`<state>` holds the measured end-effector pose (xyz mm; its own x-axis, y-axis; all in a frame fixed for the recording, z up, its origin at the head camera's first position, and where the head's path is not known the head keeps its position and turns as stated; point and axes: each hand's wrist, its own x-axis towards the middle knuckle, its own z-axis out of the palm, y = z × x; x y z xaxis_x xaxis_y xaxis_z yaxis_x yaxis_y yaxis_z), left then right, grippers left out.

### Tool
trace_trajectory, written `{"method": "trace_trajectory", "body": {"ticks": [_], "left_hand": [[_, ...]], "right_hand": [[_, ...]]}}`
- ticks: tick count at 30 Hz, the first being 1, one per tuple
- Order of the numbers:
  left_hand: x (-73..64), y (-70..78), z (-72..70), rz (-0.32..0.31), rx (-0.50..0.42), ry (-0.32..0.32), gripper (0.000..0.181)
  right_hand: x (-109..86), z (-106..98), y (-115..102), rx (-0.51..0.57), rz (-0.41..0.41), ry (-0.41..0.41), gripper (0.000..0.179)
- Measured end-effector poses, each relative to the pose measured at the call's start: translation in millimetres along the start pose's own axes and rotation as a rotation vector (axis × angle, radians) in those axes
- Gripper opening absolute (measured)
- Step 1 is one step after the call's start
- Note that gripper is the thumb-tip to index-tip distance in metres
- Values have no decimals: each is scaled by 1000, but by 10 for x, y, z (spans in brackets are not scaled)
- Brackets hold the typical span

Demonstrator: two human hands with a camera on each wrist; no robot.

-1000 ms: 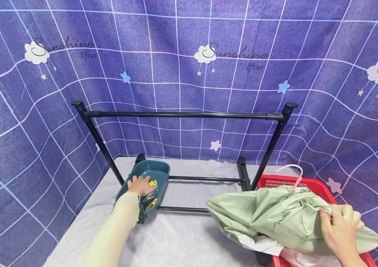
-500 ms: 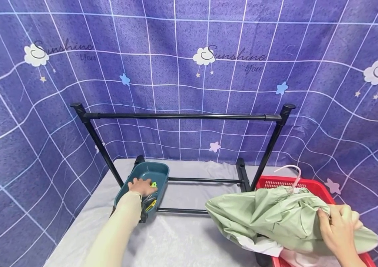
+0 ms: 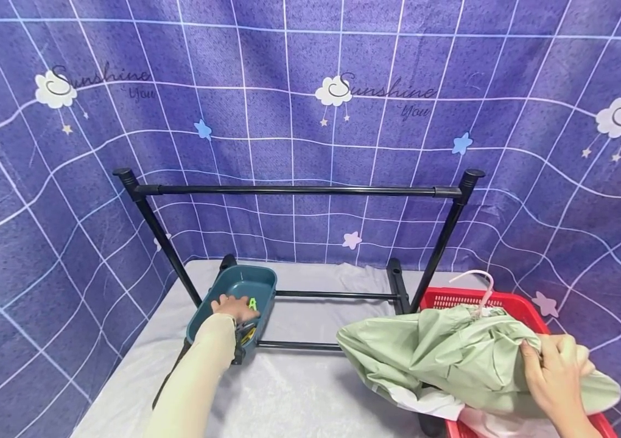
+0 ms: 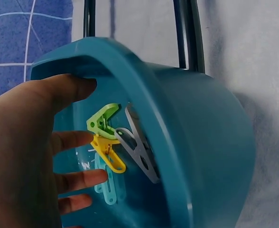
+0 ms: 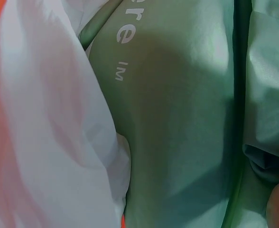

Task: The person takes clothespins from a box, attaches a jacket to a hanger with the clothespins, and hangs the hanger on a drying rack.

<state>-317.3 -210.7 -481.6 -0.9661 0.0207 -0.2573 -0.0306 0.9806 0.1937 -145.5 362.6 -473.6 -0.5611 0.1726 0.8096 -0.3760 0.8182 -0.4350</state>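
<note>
My left hand (image 3: 235, 308) reaches into a teal basin (image 3: 268, 272), fingers spread and thumb apart. In the left wrist view its fingertips hang right over several clothespins: a green clothespin (image 4: 101, 122), a yellow clothespin (image 4: 110, 155), a turquoise clothespin (image 4: 110, 190) and a grey clothespin (image 4: 138, 151). The index fingertip overlaps the yellow one. My right hand (image 3: 558, 372) grips a light green garment (image 3: 453, 359) at its gathered top right part, thumb in front. A pink hanger (image 3: 489, 285) sticks out of the garment. White lettering shows on the green cloth (image 5: 172, 123) in the right wrist view.
Under the garment stands a red basket (image 3: 526, 307) with white cloth (image 5: 59, 118) in it. A black clothes rack (image 3: 299, 190) spans the middle, its lower bars (image 3: 338, 295) close over the grey-white sheet (image 3: 288, 395). Behind hangs a purple printed curtain (image 3: 288, 109).
My left hand shifts slightly to the right within the basin, and the yellow clothespin beside the green one drops out of sight in the head view. The right hand keeps its grip on the garment.
</note>
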Motion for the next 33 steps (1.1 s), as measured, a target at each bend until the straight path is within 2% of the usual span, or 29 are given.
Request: {"method": "trace_trajectory", "body": {"ticks": [12,18,26,33], "left_hand": [[77,-7,8,-13,16,-20,69],[162,-80,93,-35,12,-19,73],[211,-96,109,2,33,16,69],[244,-106,135,6,41,2,67]], "right_hand": [[23,12,5,-4,-16,-7,13],[12,13,20,-7,-18,-15,13],[21,10,51,-13,-32,-5,17],[15,2,53,-18,-19,-10,15]]}}
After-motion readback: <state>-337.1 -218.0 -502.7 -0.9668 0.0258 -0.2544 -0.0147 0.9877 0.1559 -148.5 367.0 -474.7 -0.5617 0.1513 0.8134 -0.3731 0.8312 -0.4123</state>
